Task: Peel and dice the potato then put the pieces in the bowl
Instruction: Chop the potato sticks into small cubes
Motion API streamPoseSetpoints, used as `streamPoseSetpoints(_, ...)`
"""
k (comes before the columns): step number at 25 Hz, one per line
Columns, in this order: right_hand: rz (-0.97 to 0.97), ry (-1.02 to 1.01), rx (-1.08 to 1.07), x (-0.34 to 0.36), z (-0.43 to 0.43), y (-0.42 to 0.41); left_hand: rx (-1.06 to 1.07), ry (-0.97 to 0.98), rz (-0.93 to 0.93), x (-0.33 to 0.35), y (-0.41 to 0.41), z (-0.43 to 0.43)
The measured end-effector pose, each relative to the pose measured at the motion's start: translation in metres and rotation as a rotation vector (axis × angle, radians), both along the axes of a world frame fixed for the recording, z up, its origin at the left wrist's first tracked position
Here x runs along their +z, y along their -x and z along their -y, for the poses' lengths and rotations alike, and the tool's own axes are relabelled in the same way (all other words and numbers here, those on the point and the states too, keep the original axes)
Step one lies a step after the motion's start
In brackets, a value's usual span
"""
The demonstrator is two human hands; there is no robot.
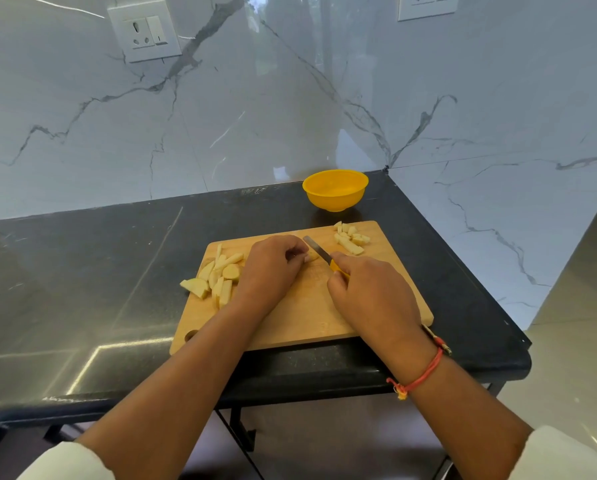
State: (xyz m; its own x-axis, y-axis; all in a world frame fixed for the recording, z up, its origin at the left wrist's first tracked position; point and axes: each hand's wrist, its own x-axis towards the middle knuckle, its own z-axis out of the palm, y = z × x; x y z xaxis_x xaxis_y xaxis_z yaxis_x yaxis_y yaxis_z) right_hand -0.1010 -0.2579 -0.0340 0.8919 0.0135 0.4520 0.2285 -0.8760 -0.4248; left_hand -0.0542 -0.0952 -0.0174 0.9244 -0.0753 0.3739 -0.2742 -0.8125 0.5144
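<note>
On the rectangular wooden board point(300, 317), the left hand point(269, 271) is pinning a pale potato strip point(311, 258) with curled fingers point(295, 252) while the right hand point(369, 292) is gripping the yellow-handled steel knife point(319, 249). Small cubes point(350, 237) are lying near the round yellow bowl point(335, 199).

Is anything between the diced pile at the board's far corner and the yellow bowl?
Nothing visible. The diced pile lies at the cutting board's far edge; the bowl stands on the counter just beyond. The right hand with the knife and the left hand on a potato strip are nearer.
</note>
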Motion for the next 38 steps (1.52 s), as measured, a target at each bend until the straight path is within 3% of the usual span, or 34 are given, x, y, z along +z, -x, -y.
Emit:
streamPoseSetpoints(11,-0.013,0.072,0.058,0.002,-0.005,-0.006,0.015,0.051,-0.017,-0.001,-0.004,-0.001)
streamPoseSetpoints(22,-0.187,0.282,0.067,0.008,0.002,0.014,0.016,0.077,-0.024,-0.002,-0.002,-0.001)
streamPoseSetpoints(28,-0.09,0.389,-0.006,0.01,0.021,0.037,0.021,0.088,-0.022,-0.003,-0.002,-0.002)
streamPoseSetpoints(38,0.023,0.142,0.036,0.013,-0.001,0.012,0.027,0.131,-0.043,-0.003,0.0,-0.004)
